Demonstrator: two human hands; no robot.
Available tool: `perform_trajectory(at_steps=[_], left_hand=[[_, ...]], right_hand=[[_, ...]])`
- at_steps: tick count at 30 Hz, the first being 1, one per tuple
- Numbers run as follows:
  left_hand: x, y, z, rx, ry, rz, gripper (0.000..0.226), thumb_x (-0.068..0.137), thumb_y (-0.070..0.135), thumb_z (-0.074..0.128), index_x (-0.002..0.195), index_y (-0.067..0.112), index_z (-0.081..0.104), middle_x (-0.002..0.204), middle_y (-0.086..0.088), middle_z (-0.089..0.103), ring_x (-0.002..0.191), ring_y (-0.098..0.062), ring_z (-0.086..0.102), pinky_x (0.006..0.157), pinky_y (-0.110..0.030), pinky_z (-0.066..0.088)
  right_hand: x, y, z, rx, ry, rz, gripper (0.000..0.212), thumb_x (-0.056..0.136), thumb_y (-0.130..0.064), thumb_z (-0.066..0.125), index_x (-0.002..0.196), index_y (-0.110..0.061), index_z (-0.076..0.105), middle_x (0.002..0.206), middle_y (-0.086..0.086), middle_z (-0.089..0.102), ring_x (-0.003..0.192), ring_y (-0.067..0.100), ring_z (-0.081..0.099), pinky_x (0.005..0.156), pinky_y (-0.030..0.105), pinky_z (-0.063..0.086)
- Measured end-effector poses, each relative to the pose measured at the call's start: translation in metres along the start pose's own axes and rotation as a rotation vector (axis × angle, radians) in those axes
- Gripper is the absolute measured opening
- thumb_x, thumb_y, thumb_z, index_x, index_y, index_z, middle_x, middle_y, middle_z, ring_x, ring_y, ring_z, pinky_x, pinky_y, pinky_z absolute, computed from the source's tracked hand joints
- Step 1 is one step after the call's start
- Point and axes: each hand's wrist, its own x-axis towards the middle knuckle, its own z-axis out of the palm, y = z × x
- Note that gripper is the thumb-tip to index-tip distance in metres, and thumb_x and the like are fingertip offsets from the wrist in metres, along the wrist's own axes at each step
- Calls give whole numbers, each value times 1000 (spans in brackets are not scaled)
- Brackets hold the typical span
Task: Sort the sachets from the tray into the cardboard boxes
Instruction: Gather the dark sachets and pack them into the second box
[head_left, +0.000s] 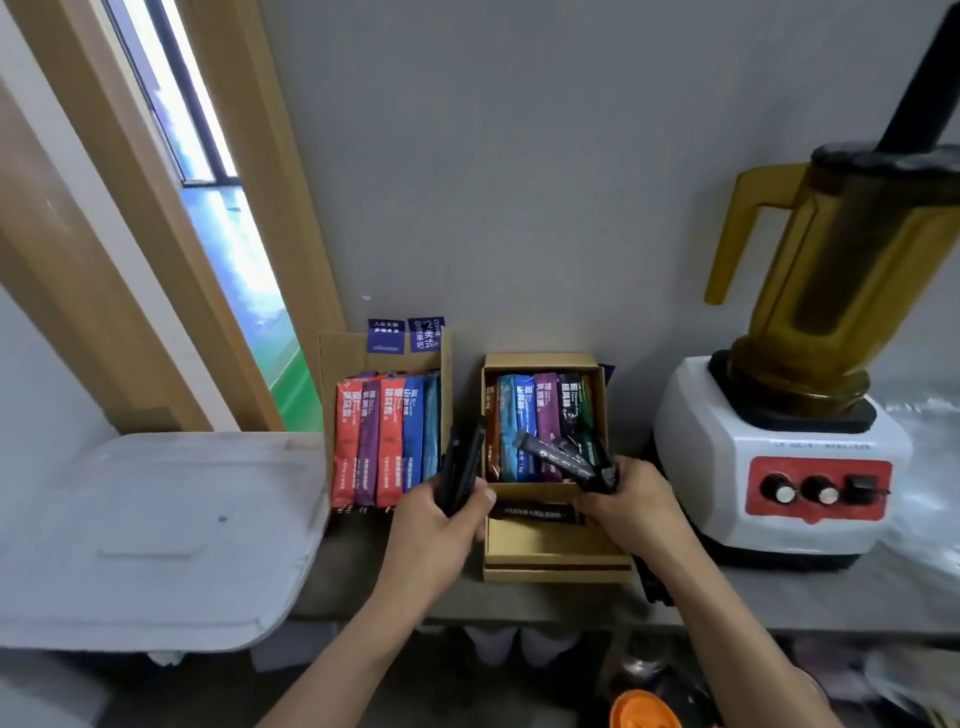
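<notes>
1. An orange lid (644, 711) sits at the bottom edge, below the counter, and plays no part in the sorting.
2. The left hand (441, 525) is clamped around a small bundle of dark sachets (462, 460). They point up and away, between the two boxes.
3. The right hand (636, 501) grips a second dark bundle (563, 457) by its near end. The far end tilts left over the right box.
4. The tray (156, 545) lies left of the hands, just beside the left box. I see no sachet on it, so the picking looks done.
5. The left box (337, 358) holds a row of sachets (389, 441) standing side by side in red, purple and blue. They fill most of its width.
6. The right box (545, 359) holds its own row (524, 426) in brown, blue, purple, black and green, with some room near its front.
7. By my reading the task is close to its end, and the two handfuls are all that is left to place.
8. A black sachet stands in the right box, so the dark ones probably belong there. The print is too blurred to confirm this.
9. A blender (779, 467) stands right of the boxes against the wall.
</notes>
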Motion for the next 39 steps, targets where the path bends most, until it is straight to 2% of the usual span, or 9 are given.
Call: perform_trajectory(at_steps=[5, 11, 18, 21, 24, 27, 29, 34, 39], left_hand=[[10, 2, 8, -77, -31, -25, 23, 93, 27, 72, 113, 16, 68, 73, -1, 66, 56, -6, 57, 50, -18, 44], [26, 2, 16, 2, -57, 99, 35, 82, 46, 79, 110, 27, 72, 106, 8, 76, 103, -4, 70, 86, -25, 56], [44, 1, 18, -139, -1, -6, 32, 90, 30, 75, 111, 6, 70, 53, 5, 53, 45, -10, 45, 45, -29, 33], [37, 10, 19, -196, -108, 54, 30, 93, 13, 71, 122, 23, 71, 72, -12, 64, 70, -35, 59, 59, -52, 49], [33, 13, 20, -256, -175, 60, 33, 91, 5, 72, 119, 23, 71, 70, -1, 66, 96, -26, 49, 64, -44, 56], [36, 10, 15, -209, -196, 77, 30, 88, 12, 77, 117, 19, 69, 67, 3, 64, 75, -32, 62, 46, -32, 50], [36, 11, 14, -214, -234, 106, 36, 85, 10, 79, 119, 19, 70, 82, 6, 74, 61, -9, 67, 50, -19, 49], [37, 9, 12, -129, -185, 182, 28, 86, 27, 79, 112, 16, 74, 75, 14, 67, 84, -31, 57, 59, -40, 53], [35, 5, 15, -281, -48, 46, 34, 92, 26, 73, 109, -3, 67, 49, 9, 57, 39, -5, 45, 40, -15, 34]], right_hand=[[-3, -1, -7, 26, 37, -54, 21, 86, -16, 76, 104, -21, 68, 88, -6, 74, 78, 10, 69, 59, 25, 51], [-12, -11, -7, 61, -229, -93, 31, 83, -23, 83, 109, -29, 69, 96, -5, 74, 85, 9, 69, 68, 23, 51], [-13, -12, -14, -3, -234, -101, 25, 83, -23, 84, 97, -32, 65, 90, -9, 70, 81, 3, 65, 67, 19, 46], [-11, -12, -13, -87, -199, -107, 27, 82, -26, 84, 102, -30, 66, 93, -8, 71, 84, 5, 66, 67, 19, 47], [-10, -9, -9, -133, -173, -122, 27, 81, -27, 84, 99, -31, 65, 92, -6, 71, 84, 7, 67, 68, 21, 49], [-11, -9, -9, -145, -170, -130, 28, 82, -27, 83, 103, -32, 65, 96, -6, 72, 89, 8, 67, 72, 23, 52], [-11, -9, -8, -164, -161, -125, 36, 82, -27, 83, 114, -31, 67, 103, -7, 73, 94, 8, 68, 81, 29, 58], [-10, -9, -8, -140, -190, -126, 36, 82, -27, 83, 114, -32, 67, 101, -7, 72, 91, 6, 68, 76, 24, 57], [-14, -1, -22, -13, -140, -84, 29, 85, -24, 82, 108, -34, 67, 98, -10, 74, 91, 4, 67, 74, 23, 52]])
